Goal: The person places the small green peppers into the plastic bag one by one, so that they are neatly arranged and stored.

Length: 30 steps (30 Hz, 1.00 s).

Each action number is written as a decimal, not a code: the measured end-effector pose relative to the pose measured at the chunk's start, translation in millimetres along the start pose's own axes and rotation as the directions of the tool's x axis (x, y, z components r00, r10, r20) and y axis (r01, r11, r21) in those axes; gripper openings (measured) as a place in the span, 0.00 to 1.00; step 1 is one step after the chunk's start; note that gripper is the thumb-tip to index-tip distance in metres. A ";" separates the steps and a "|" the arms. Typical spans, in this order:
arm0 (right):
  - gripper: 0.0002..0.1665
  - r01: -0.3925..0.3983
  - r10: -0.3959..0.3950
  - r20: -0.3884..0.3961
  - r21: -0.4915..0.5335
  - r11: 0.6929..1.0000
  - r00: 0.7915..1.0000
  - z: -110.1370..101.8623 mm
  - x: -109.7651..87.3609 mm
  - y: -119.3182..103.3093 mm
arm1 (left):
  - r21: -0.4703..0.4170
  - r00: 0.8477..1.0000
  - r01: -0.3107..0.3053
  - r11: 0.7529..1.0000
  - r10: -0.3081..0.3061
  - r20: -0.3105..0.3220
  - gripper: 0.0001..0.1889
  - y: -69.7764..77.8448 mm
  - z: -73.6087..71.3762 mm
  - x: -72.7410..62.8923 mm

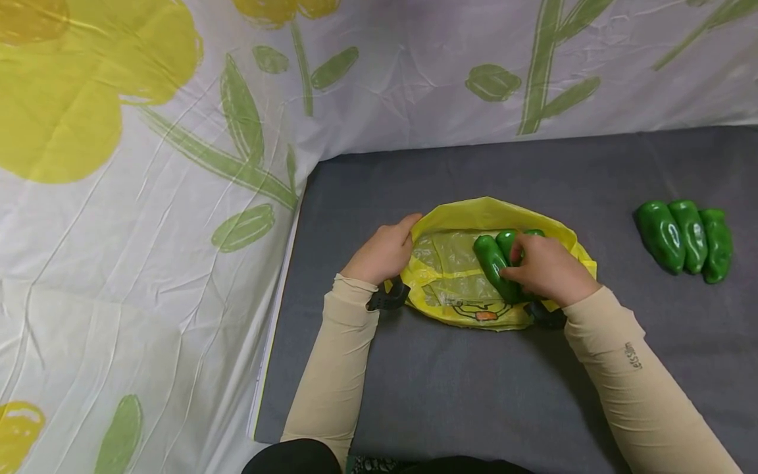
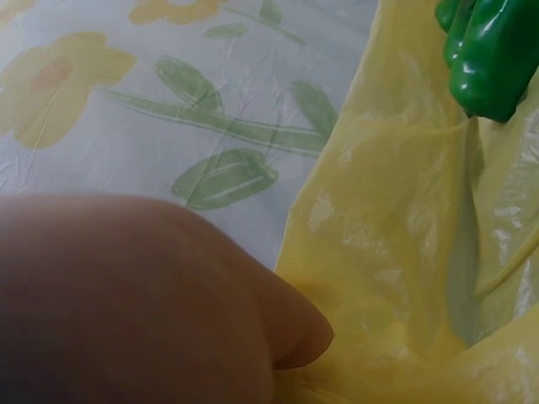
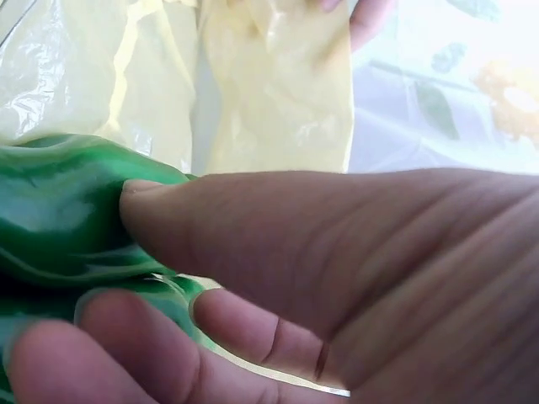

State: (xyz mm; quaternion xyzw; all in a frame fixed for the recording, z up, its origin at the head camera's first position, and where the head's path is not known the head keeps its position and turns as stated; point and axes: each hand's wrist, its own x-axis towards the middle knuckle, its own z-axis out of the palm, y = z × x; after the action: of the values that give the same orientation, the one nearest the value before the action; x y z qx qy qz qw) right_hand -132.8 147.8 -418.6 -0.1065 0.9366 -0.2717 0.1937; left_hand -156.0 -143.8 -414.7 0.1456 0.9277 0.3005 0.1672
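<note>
A yellow plastic bag (image 1: pixel 441 309) lies with its mouth spread wide on the grey surface, an orange and black print showing near its front. My left hand (image 1: pixel 381 251) pinches the bag's left rim; the left wrist view shows its thumb against the yellow film. Inside the bag's right half lie glossy green peppers (image 1: pixel 493 263), side by side. Over them is my right hand (image 1: pixel 551 268), its thumb against one green pepper (image 3: pixel 59 210) and its curled fingers at the pepper beside it. That hand hides part of the peppers.
Three more green peppers (image 1: pixel 687 238) lie in a row to the right of the bag. A white sheet with printed flowers (image 1: pixel 195 276) hangs behind and along the left. The grey tabletop (image 1: pixel 450 388) ends at a pale left edge.
</note>
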 end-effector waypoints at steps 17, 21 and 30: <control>0.22 -0.046 0.038 -0.174 -0.040 0.998 0.984 -17.4 -7.9 9.9 | 0.014 1.000 -0.004 1.000 0.004 0.003 0.26 -1.1 3.0 3.4; 0.24 -0.065 0.061 -0.197 -0.016 0.998 0.978 -23.4 -10.6 14.3 | 0.029 1.000 -0.001 1.000 0.001 -0.002 0.26 -0.8 3.3 3.8; 0.30 -0.090 0.089 -0.268 0.010 0.996 0.959 -39.8 -15.4 30.1 | 0.035 1.000 0.008 0.999 -0.008 0.010 0.26 0.2 2.0 3.0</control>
State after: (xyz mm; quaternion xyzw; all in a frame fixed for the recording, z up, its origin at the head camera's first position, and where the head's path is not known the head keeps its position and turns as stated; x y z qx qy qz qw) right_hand -138.5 196.0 -399.6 -0.0267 0.9584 -0.2735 0.0768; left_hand -157.9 -141.5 -416.7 0.1464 0.9325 0.2829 0.1705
